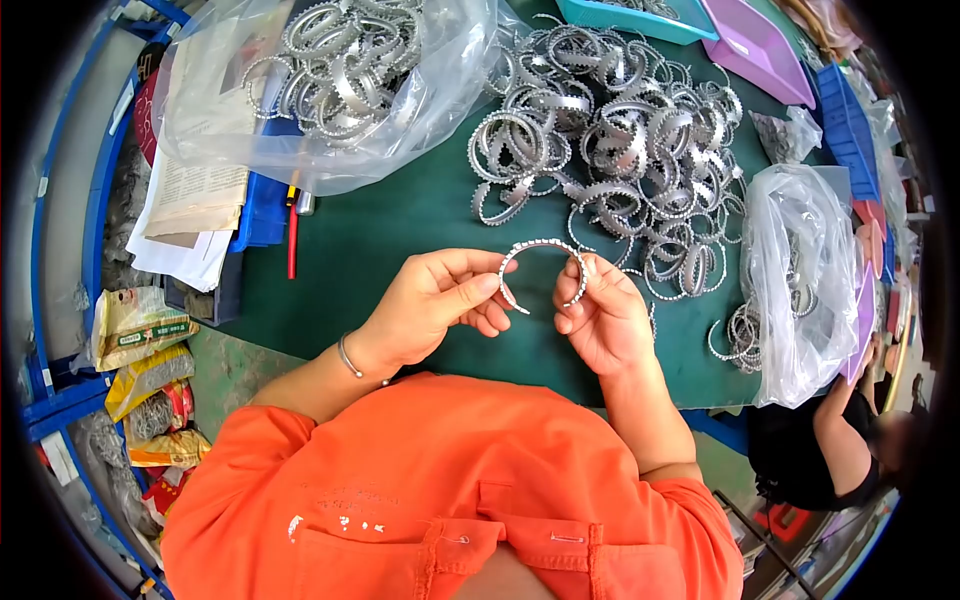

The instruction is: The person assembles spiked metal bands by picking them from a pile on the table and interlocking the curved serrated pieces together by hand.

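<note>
One toothed metal ring takes centre stage in the head view, held up just on the near side of the big loose pile of rings, the gap in its circle facing the wearer. Left grip: thumb and fingers on the ring's left side, holding it, and there's a thin metal bracelet on that wrist! Right grip: pinching the other side between thumb and fingers, this one closer to the pile than its partner.

Now around that pile! It sprawls over the green surface, rings tangled across one another. Left of it, a clear plastic bag bulges with more rings; further left and nearer, a slim red stick lies by printed papers. At the pile's far edge, a turquoise tray; far side and to the right, a purple tray. Over on the pile's near right, a second clear bag slumps, a few rings showing at its left edge. And further right, nearer than the pile, another person in dark clothing, one arm bent!
</note>
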Motion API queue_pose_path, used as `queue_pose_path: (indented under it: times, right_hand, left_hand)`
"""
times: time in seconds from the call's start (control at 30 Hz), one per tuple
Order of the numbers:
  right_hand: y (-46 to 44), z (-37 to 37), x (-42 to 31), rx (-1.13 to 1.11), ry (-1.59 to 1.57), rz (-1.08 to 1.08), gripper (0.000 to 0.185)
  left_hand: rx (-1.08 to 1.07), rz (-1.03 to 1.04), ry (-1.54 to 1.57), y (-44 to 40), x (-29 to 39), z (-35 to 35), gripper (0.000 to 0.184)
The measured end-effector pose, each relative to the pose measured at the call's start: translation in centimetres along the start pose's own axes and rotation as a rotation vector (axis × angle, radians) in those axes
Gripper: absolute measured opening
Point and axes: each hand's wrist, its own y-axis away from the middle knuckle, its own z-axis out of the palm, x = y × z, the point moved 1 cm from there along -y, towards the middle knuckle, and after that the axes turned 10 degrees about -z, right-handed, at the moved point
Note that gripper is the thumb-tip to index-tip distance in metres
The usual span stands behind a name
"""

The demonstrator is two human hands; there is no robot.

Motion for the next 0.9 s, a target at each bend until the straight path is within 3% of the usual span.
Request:
queue_pose_path:
  times: [0.37,0.67,0.9]
  right_hand:
    - [0.24,0.30,0.03,-0.010,0.056,-0.013,0.017]
    - [0.25,0.49,-0.14,0.069,0.207,-0.018,0.027]
    - [0.54,0.48,-0.63,-0.009,0.313,-0.008,0.026]
  left_hand:
    - [-0.017,0.027,0.038,0.07,-0.04,-0.25,0.026]
    - [-0.019,0.047,0.030,0.07,-0.04,-0.17,0.025]
    - [-0.064,0.036,0.094,0.07,-0.32,-0.52,0.026]
